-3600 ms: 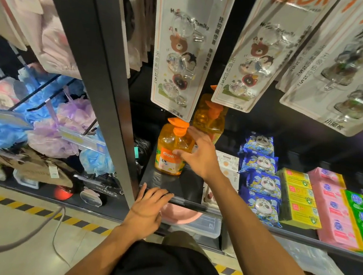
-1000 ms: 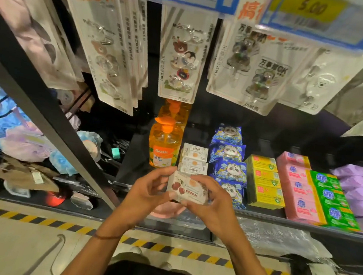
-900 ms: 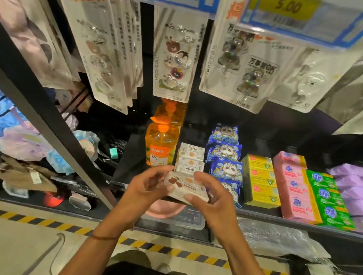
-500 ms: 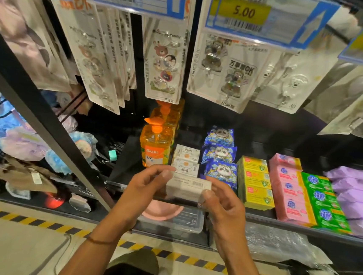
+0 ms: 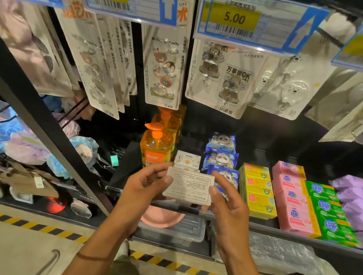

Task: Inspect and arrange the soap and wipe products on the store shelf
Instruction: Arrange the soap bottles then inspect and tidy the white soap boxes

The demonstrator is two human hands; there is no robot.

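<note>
**Shelf check, soap and wipe section**

- Mesh bath puffs [image 5: 26, 146]: blue and lilac, kept in the bay beyond the shelf's left upright. They are not part of the task.
- Orange pump soap bottles [image 5: 155, 150]: stood in a file at the left end of the shelf [image 5: 260, 227], running back from its front edge.
- Left hand [image 5: 142, 186]: clasped on the left edge of the soap box, with the thumb laid on top and the fingers underneath.
- Soap box [image 5: 189, 188]: held off the shelf between both hands, just above the front edge.
  - Change recorded: a second ago the pictured front face was turned upward. The box is now flipped, and the fine-print back panel is presented to the camera.
  - The print is too small to be read.
- Matching white boxes [image 5: 187, 159]: left in their row just beside the bottles. The front of that row is hidden by the hands.
- Right hand [image 5: 227, 199]: pinched on the right edge of the box, thumb on the printed panel.
- Panda wipe packs [image 5: 220, 159]: filed front to back in the next row.
- Yellow soap boxes [image 5: 257, 191], pink soap bars [image 5: 292, 196] and green soap bars [image 5: 328, 211]: ranged in rows towards the right end.
- Lilac packs [image 5: 358, 198]: ranged in the last row, at the right end.

Assessment: with both faces now seen, inspection of this box is judged nearly complete. Its return to the front of the white row is judged outstanding.
</note>
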